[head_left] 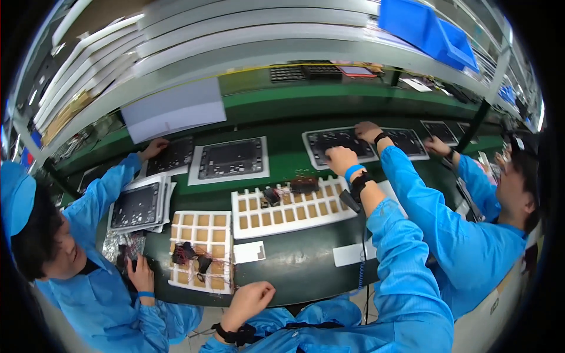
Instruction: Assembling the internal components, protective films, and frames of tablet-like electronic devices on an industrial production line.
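My right hand (342, 160) reaches forward over the near edge of a black flat panel (329, 140) with small pale patches, lying on a white sheet. Its fingers are pinched together, and whatever they hold is hidden. My left hand (250, 303) rests at the table's front edge with its fingers curled in, nothing visible in them. Between my hands stands a white divided tray (282, 226) with tan compartments; black parts (304, 185) with thin wires lie in its far cells. A second divided tray (200, 232) sits left of it, holding black wired parts (183, 253).
Co-workers sit at both sides; one's hand (368, 132) is just beyond mine, another's hand (141, 275) is left. More black panels (231, 159) line the table's back. A white card (249, 252) lies mid-table. A coiled blue cord (361, 273) hangs at the edge. A shelf (253, 53) spans overhead.
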The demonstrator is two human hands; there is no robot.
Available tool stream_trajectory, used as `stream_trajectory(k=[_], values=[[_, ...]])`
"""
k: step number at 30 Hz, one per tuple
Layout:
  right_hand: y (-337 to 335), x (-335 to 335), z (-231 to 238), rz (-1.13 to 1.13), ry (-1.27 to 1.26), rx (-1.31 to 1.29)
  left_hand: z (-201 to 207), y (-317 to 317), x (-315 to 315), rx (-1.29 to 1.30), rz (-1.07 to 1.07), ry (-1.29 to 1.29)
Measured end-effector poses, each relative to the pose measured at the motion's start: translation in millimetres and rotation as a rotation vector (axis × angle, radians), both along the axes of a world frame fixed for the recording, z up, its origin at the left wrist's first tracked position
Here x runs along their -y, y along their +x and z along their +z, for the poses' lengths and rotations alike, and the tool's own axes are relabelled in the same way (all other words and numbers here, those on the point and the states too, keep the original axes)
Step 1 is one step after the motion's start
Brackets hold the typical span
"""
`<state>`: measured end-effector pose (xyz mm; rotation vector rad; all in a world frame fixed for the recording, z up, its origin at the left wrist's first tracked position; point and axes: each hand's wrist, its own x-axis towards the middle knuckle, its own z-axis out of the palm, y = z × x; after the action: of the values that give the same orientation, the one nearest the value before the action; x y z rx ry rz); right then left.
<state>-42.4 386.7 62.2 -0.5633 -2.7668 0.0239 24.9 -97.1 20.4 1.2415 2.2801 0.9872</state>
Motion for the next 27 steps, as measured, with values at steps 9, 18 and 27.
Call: stream_trajectory(k=[9,18,27], values=[[-32,-12,-59,0.386,0.149,0.221,-44,6,1,-0.208,0.216,0.140],[-51,-35,-75,0.414,0.376,0.418,-45,9,-2,-0.253,0.197,0.179],[-24,-33,-56,0.434,0.503,0.092,-41,11,2,-0.242,0.190,0.190]])
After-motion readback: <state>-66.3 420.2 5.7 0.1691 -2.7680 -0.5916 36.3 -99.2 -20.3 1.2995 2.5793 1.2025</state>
